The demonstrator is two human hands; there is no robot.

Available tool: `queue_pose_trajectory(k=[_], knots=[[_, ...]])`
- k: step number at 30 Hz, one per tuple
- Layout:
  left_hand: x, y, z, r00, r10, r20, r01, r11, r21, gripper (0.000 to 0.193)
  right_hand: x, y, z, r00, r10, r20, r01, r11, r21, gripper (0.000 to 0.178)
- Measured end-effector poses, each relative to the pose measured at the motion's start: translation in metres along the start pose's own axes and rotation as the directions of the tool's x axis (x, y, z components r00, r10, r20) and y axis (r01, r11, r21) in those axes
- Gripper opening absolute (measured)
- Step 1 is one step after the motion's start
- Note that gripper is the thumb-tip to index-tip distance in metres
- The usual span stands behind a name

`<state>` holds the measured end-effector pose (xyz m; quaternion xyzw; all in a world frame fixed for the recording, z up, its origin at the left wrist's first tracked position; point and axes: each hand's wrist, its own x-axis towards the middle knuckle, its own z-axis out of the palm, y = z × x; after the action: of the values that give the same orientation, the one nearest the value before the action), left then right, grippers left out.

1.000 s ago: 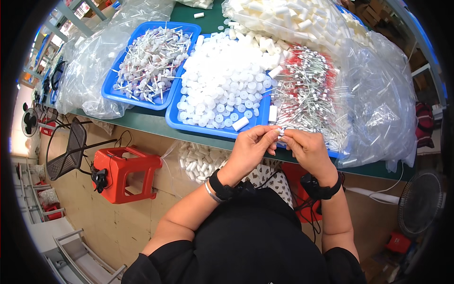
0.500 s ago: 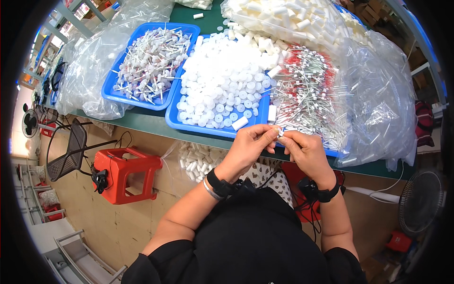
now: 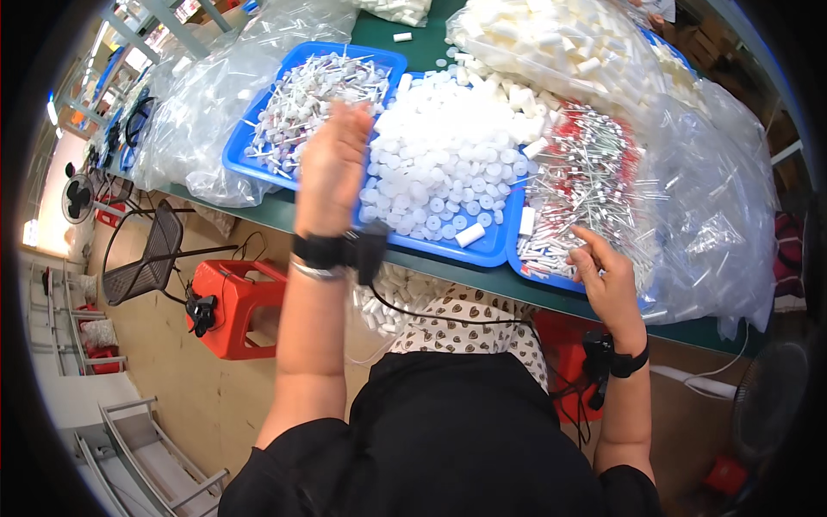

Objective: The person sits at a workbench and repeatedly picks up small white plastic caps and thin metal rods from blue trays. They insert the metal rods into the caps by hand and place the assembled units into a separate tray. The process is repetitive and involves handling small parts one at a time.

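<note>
Although untidy, straight silvery pins (image 3: 596,202)

Smooth plastic trays (image 3: 237,157), shiny metallic-looking pins (image 3: 594,185), glossy crinkled plastic bag (image 3: 711,207)

Three blue trays line the near side of a green bench (image 3: 426,53): one at left (image 3: 247,165), one in the middle (image 3: 448,251) and one at right (image 3: 556,281). A crumpled clear bag (image 3: 194,129) lies beyond the left end, another plastic bag (image 3: 715,202) covers the right. Behind, a bag of cream cylinders (image 3: 551,43) bulges near a loose white cylinder (image 3: 402,37).
</note>
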<state>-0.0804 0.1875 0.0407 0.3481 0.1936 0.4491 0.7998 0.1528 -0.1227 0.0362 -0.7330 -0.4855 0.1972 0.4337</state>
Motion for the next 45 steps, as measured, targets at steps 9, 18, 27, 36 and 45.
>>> queue_pose_trajectory(k=[9, 18, 27, 36, 45], knots=[[-0.054, -0.056, 0.035, 0.962, -0.16, 0.221, -0.102, 0.54, 0.836, 0.02, 0.01, 0.016, -0.005, 0.954, -0.298, -0.022, 0.266, 0.881, -0.392, 0.015], [-0.073, -0.114, 0.054, 0.832, -0.112, 0.543, -0.547, -0.001, 0.837, 0.022, 0.019, 0.024, 0.007, 0.961, -0.26, 0.096, 0.24, 0.605, -0.76, 0.002], [-0.063, -0.129, 0.056, 0.806, 0.019, 0.592, -0.59, -0.06, 0.805, 0.014, 0.018, 0.015, 0.004, 0.949, -0.314, 0.019, 0.273, 0.792, -0.546, 0.004], [-0.066, -0.116, 0.056, 0.963, -0.025, 0.269, -0.239, 0.385, 0.891, 0.011, 0.017, 0.01, 0.006, 0.96, -0.277, -0.042, 0.238, 0.884, -0.402, 0.015], [-0.086, -0.108, 0.071, 0.905, -0.42, 0.069, 0.368, 0.854, 0.367, 0.025, 0.018, 0.02, 0.009, 0.951, -0.269, 0.155, 0.308, 0.761, -0.571, 0.01]])
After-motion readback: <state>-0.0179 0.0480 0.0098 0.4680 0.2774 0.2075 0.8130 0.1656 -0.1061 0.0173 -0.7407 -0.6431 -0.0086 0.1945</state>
